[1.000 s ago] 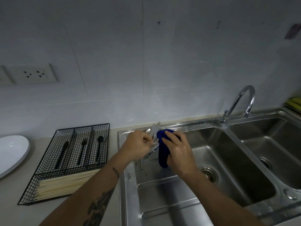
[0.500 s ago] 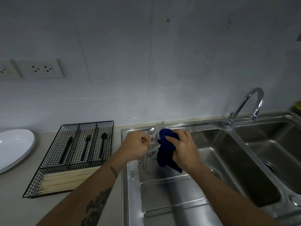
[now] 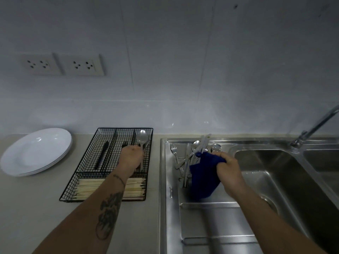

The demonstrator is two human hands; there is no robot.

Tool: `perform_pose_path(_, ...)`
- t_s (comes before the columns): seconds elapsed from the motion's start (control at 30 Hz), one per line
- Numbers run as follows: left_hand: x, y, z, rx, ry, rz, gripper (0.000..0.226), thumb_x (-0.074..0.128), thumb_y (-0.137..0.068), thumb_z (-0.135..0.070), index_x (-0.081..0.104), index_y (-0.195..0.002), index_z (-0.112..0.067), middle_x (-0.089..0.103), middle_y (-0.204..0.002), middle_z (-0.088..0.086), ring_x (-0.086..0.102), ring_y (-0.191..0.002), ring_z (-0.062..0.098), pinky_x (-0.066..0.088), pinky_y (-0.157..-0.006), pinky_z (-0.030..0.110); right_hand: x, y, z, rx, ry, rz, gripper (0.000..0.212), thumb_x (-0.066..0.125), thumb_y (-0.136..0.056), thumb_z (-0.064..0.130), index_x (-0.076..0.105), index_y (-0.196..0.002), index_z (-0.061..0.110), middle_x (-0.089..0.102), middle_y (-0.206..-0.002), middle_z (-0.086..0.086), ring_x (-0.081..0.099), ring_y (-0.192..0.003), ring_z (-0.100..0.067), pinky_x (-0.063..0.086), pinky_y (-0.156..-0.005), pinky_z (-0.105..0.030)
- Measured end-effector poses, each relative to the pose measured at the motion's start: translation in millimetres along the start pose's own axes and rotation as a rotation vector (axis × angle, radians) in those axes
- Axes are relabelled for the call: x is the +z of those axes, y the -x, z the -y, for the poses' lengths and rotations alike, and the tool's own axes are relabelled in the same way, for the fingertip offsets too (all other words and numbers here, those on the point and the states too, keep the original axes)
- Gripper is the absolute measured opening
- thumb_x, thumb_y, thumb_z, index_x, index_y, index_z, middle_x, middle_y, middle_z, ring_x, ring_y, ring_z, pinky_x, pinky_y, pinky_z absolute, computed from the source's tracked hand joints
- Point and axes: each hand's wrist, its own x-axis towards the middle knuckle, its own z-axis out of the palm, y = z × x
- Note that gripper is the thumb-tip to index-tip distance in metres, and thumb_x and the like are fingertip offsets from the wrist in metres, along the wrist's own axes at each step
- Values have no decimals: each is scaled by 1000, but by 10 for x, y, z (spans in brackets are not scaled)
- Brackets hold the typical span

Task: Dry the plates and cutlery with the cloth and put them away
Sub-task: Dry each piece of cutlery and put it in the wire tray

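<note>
My left hand (image 3: 131, 158) holds a silver spoon (image 3: 142, 138) over the right-hand slot of the black wire cutlery tray (image 3: 88, 160). Its bowl points toward the wall. My right hand (image 3: 228, 168) grips a dark blue cloth (image 3: 203, 177) that hangs over the sink's drainer. Just behind the cloth a bunch of silver forks, spoons and knives (image 3: 194, 153) stands in a holder in the sink corner. A stack of white plates (image 3: 35, 153) lies on the counter at the left.
The tray also holds black cutlery (image 3: 102, 154) in its upper slots and pale chopsticks (image 3: 110, 187) in its front compartment. A steel double sink (image 3: 275, 180) fills the right side, with a tap (image 3: 311, 129) at the back right. Wall sockets (image 3: 62, 65) sit above the counter.
My left hand has moved left from the sink to the wire tray, carrying the spoon. My right hand stayed at the sink with the cloth. The view has shifted left.
</note>
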Motion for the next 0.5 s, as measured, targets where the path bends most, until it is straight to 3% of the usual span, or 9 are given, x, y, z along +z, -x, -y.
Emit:
perform_pose_path(0.1,19,-192,100,54,-198,-32,15,59,-85,-1,71,-77,5,68,-74,17,59,-66,22,55,-60,35,45,-69,-89,165,-52,25,42,34,-80,-10,70,-93,8,69,-94,-22,64,-86,-35,49,-73,-36)
perform_pose_path(0.2,58,-249,138,109,-389,3,16,56,-85,1,67,-73,2,61,-64,6,56,-59,17,41,-46,18,42,-100,-124,286,-112,8,39,38,-83,-6,73,-93,9,72,-94,-20,67,-89,-37,53,-82,-42)
perform_pose_path(0.27,75,-256,164,145,-520,19,16,56,-85,-1,65,-72,3,62,-64,5,54,-54,12,38,-43,17,23,-103,-97,322,-133,-7,38,38,-82,-6,72,-88,12,72,-87,-15,66,-82,-33,53,-75,-37)
perform_pose_path(0.37,125,-236,174,233,-664,-64,16,59,-79,-4,63,-92,4,62,-72,7,58,-62,18,42,-52,22,-27,-115,-41,363,-139,-40,28,40,-80,-5,65,-86,5,66,-81,-14,60,-77,-31,45,-72,-36)
perform_pose_path(0.5,391,-93,-69,510,-692,-82,27,56,-76,-1,70,-99,-8,63,-98,5,59,-87,20,48,-70,29,-95,-163,-38,403,-226,-67,20,46,-74,4,61,-88,3,62,-83,-14,58,-78,-30,42,-71,-37)
